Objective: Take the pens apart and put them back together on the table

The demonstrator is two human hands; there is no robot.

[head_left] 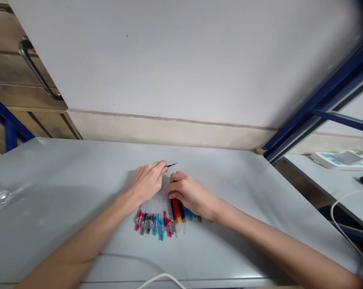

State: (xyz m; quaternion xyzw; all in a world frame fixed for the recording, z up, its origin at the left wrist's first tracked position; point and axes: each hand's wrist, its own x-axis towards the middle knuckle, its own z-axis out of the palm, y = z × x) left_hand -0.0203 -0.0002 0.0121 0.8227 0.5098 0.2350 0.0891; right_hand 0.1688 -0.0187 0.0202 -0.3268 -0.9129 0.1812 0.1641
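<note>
My left hand (151, 178) is closed on a thin dark pen refill (172, 164), whose narrow tip sticks out to the right beyond the fingers. Just right of it, my right hand (192, 194) hangs over a group of refills (178, 210) with red and black ink and yellowish ends. Its fingers are curled together, and whatever they hold is hidden. Below my left hand lies a row of clear pen barrels (153, 205) with red, black and blue ends. More blue pen parts (189, 213) show partly under my right hand.
All this lies on a grey table (79, 224). A clear plastic bag (1, 196) is at the left edge. A white cable (163, 276) crosses the near edge. Blue frame posts (290, 130) stand at right, beside a second table with a white device (341, 159).
</note>
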